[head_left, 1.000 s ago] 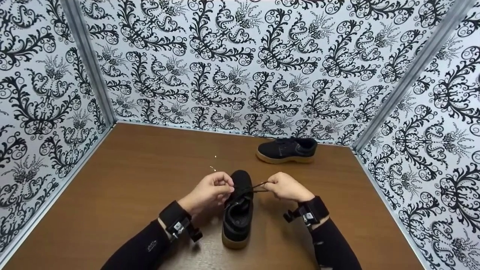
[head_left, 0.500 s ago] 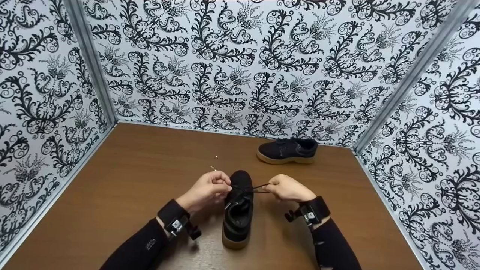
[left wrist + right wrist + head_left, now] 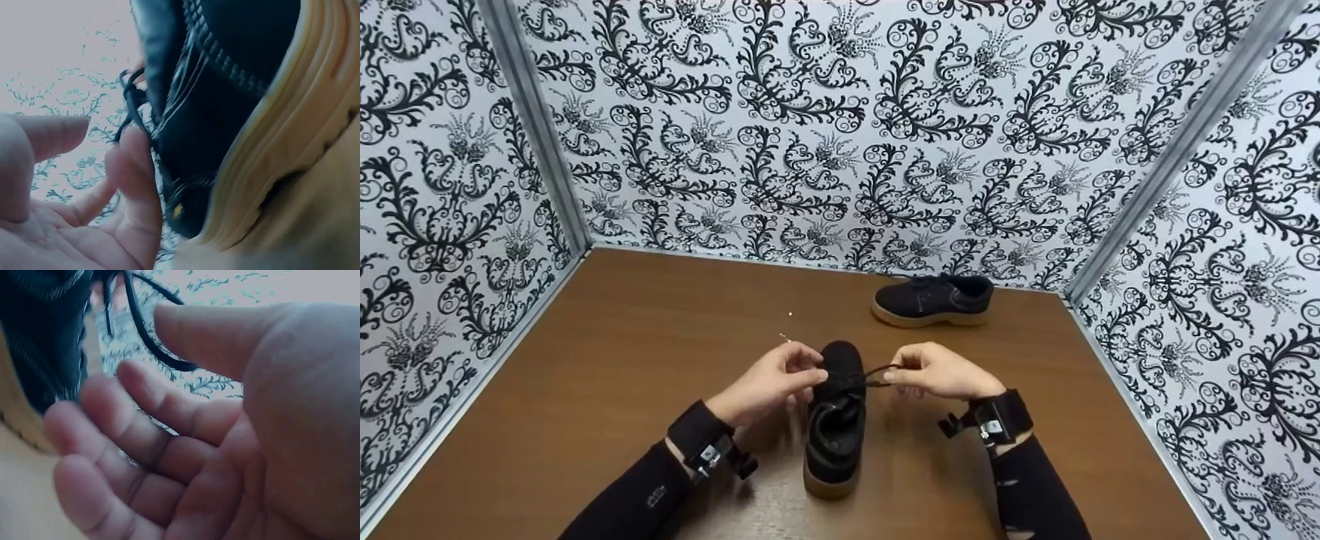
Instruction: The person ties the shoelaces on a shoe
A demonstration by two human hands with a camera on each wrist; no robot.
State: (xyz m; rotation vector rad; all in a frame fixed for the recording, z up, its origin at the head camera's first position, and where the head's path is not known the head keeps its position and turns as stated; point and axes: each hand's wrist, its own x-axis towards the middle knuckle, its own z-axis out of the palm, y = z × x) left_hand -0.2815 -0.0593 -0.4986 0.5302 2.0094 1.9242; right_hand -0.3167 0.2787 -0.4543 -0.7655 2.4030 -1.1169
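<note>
a black lace-up shoe (image 3: 847, 424) points away between the nearer left hand (image 3: 774, 382), loosely touching its shoelace (image 3: 131, 100), and the slack-fingered right hand (image 3: 941, 372).

a black lace-up shoe (image 3: 834, 442) with a thick tan sole and pale stitching stands upright between the left hand (image 3: 772, 379) and the right hand (image 3: 941, 371), toe pointing away from the person, heel nearer than both hands. its thin black laces (image 3: 133, 97) cross at the left fingertips; on the other side they stretch toward the right hand, one curving behind its thumb.
</note>
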